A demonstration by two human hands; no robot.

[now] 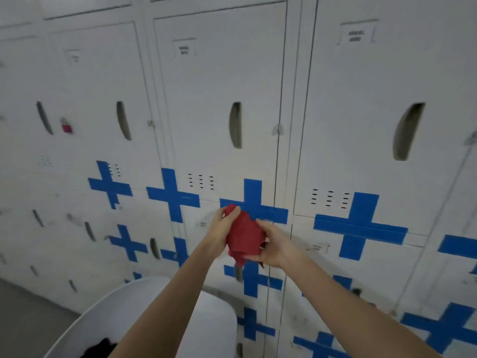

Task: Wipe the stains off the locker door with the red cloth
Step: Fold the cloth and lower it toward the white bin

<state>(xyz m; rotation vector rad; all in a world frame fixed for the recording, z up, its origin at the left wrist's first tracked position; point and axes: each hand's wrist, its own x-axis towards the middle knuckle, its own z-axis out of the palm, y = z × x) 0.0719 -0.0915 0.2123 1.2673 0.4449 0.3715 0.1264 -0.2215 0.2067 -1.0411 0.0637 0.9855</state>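
Note:
A crumpled red cloth (244,235) hangs in the air in front of the white lockers, held by both hands. My left hand (222,229) pinches its top corner from the left. My right hand (275,244) grips its lower right side. The white locker door (219,99) straight ahead has a dark recessed handle slot (235,124), a small label near the top and vent slits low down. Any stains on it are too faint in the blur to make out. The cloth is held away from the door, not pressed on it.
Blue tape crosses (254,202) mark the corners where lockers meet, across several rows. A red padlock (66,126) hangs on a locker at the left. A white rounded chair (144,316) stands below my arms, with something dark on its seat. Grey floor (23,324) shows at the lower left.

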